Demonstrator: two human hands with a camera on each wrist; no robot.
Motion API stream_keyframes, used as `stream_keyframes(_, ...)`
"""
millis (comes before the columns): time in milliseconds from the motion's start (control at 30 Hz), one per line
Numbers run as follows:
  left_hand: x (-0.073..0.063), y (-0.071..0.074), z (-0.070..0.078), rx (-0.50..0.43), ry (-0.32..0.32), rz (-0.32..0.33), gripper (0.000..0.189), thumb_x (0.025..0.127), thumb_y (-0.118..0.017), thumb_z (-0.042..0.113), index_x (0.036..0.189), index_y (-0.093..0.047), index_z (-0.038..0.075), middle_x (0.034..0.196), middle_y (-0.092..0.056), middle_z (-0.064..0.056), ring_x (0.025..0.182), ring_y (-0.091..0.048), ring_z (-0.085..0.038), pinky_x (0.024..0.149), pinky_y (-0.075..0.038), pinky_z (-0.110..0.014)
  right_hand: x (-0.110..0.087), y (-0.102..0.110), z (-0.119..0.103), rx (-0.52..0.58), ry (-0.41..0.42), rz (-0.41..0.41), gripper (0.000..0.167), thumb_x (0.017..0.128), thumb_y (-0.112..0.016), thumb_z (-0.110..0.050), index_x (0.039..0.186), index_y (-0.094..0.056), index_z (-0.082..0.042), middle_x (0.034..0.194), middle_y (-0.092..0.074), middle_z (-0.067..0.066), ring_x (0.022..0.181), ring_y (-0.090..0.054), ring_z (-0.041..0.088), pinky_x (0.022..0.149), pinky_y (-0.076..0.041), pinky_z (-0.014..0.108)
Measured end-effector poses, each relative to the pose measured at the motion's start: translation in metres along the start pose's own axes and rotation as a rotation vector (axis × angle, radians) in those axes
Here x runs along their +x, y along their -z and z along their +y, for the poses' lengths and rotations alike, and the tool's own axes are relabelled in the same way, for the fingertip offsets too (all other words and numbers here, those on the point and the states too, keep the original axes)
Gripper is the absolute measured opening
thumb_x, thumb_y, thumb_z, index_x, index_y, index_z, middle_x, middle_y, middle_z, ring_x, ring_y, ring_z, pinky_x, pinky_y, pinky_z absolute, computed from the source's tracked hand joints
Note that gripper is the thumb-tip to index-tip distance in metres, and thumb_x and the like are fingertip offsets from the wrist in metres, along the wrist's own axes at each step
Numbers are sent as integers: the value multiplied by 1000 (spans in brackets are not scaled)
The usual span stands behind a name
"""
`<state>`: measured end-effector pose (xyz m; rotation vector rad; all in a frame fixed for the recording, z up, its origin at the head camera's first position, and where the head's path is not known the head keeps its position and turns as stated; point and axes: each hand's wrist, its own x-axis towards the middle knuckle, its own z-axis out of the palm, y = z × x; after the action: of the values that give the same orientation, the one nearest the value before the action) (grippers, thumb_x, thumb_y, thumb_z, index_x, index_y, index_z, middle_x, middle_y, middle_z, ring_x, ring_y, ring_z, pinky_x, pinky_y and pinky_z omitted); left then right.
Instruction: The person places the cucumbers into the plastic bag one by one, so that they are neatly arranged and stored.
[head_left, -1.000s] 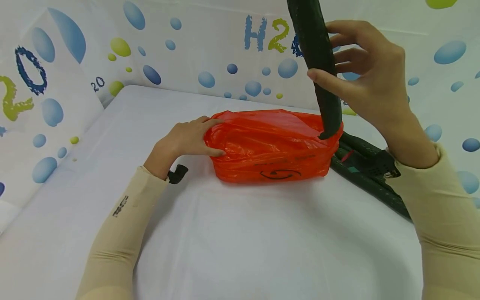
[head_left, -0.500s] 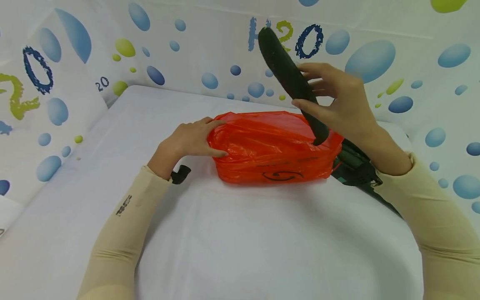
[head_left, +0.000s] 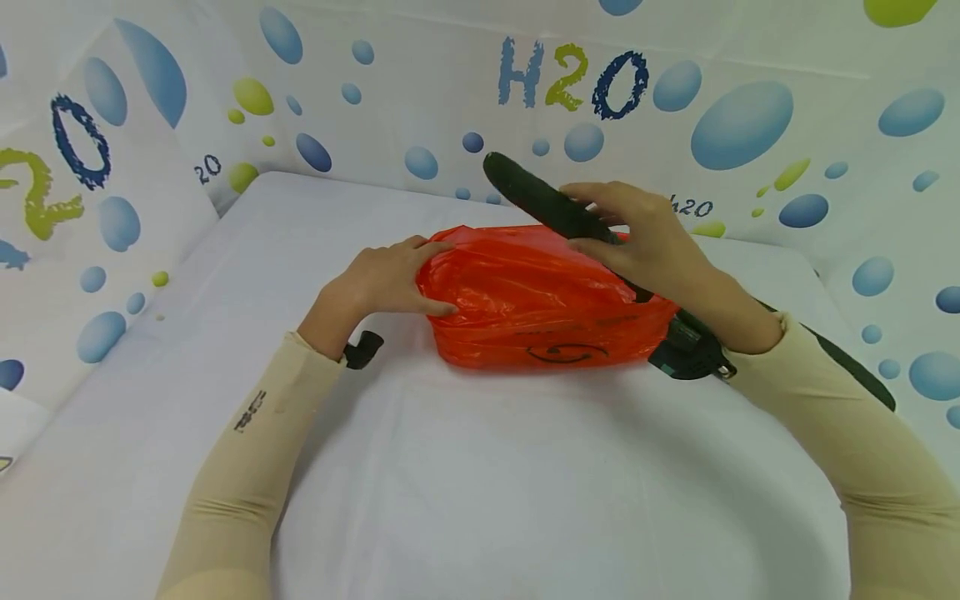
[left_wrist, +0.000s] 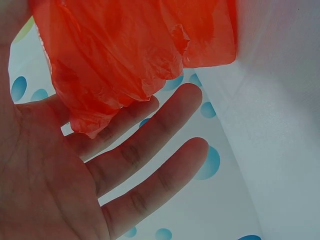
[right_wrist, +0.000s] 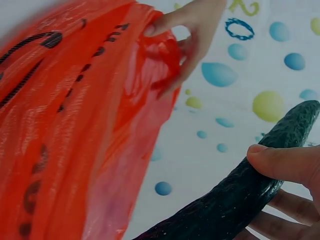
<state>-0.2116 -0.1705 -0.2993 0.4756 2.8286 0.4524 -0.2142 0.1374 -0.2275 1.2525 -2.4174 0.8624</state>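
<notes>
We see at left the left hand (head_left: 382, 275), its fingers spread apart and touching the left end of the red plastic bag (head_left: 517, 308), which lies on the white-covered table (head_left: 480, 475). Over this bag a cucumber (head_left: 536, 196) is tilted, upper end to the left, clamped between the thumb and fingers of the right hand (head_left: 647, 237). Farther right, we notice another cucumber (head_left: 857, 372), which the right sleeve (head_left: 817, 417) partly hides.
</notes>
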Motion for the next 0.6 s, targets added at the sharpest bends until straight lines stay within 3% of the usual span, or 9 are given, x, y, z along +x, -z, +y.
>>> stream_keyframes(200, 1, -1, 0, 10, -6, 5, 96, 78, -71, 57, 155, -28, 19, 152, -35, -18, 127, -47, -41, 97, -44, -62, -1, -12, 8, -23, 20, -65, 55, 77, -76, 9, 129, -58, 5, 124, -63, 21, 109, -63, 35, 90, -52, 49)
stream_keyframes(400, 1, -2, 0, 24, -10, 4, 95, 78, -70, 58, 155, -28, 20, 152, -35, -18, 125, -48, -41, 97, -45, -62, -3, -22, 12, -25, -46, -183, 53, 84, -72, 4, 134, -56, 1, 131, -60, 19, 121, -56, 34, 100, -46, 50)
stream_keyframes(600, 1, -1, -1, 32, -9, 8, 96, 78, -70, 58, 155, -28, 17, 151, -36, -18, 124, -50, -40, 95, -46, -60, -2, -30, 17, -25, -72, -236, 54, 86, -71, -1, 137, -54, -3, 132, -60, 17, 121, -56, 33, 99, -48, 49)
